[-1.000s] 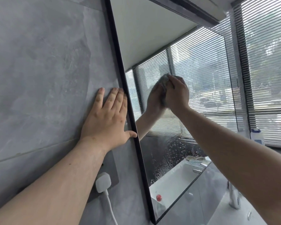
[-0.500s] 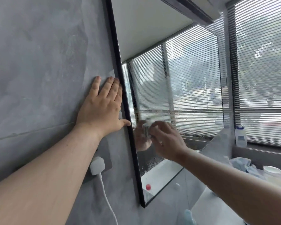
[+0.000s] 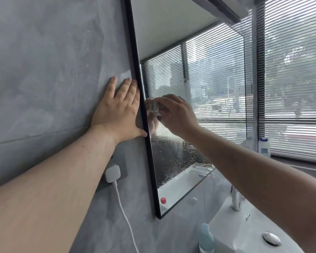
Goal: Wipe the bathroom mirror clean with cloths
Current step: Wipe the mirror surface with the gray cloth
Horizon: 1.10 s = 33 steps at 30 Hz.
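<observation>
The black-framed mirror (image 3: pixel 204 84) hangs on a grey tiled wall and reflects window blinds. Water droplets cover its lower part. My right hand (image 3: pixel 177 114) holds a small bunched grey cloth (image 3: pixel 154 106) against the glass, close to the mirror's left frame edge at mid height. My left hand (image 3: pixel 117 110) lies flat on the wall tile just left of the frame, fingers straight, thumb touching the frame.
A white plug and cable (image 3: pixel 113 174) sit in a wall socket below my left arm. The white sink (image 3: pixel 244 227) with tap (image 3: pixel 235 199) is at lower right, a pale blue bottle (image 3: pixel 205 238) beside it. A white bottle (image 3: pixel 264 147) stands on the window sill.
My right hand with the cloth swept down from the mirror's middle to the left edge, then rose a little along that edge. My left hand stays flat on the wall.
</observation>
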{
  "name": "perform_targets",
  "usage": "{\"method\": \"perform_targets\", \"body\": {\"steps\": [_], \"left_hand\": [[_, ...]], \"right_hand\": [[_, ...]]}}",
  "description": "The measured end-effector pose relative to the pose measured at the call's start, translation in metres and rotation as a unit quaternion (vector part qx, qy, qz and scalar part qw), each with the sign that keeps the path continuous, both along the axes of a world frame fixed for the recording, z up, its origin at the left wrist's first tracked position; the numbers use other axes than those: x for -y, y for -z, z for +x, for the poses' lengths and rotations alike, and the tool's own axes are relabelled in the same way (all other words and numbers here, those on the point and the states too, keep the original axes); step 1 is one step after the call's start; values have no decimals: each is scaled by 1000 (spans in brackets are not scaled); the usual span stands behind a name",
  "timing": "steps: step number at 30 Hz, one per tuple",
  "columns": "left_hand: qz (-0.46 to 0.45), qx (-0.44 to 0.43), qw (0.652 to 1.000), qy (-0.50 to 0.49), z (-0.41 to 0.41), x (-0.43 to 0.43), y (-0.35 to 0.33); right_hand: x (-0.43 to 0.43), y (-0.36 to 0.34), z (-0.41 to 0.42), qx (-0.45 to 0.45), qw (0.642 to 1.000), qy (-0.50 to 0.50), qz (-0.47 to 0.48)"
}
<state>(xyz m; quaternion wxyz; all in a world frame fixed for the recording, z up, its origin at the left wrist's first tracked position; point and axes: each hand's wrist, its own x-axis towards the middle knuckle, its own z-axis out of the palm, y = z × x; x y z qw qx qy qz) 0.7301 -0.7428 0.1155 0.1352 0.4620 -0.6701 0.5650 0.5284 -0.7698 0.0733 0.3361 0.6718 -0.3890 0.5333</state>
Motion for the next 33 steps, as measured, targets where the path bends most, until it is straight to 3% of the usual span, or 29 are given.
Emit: {"method": "perform_targets", "body": {"steps": [4,15,20,24,27,33], "left_hand": [[1,-5,1000,12,0,0,1],[-5,-1,1000,18,0,2,2],[-9,-1,1000,18,1,1,1],[-8,-2,1000,17,1,1,1],[-5,-2,1000,19,1,2,1],[-20,7,1000,19,1,3,2]], "right_hand": [[-1,10,6,-4,1000,-6,-10],[-13,164,3,-131,989,-71,13],[-9,133,4,-102,993,-60,18],[-12,65,18,52,998,-32,4],[-13,37,26,96,995,-13,-4],[-13,106,24,39,999,-33,0]]}}
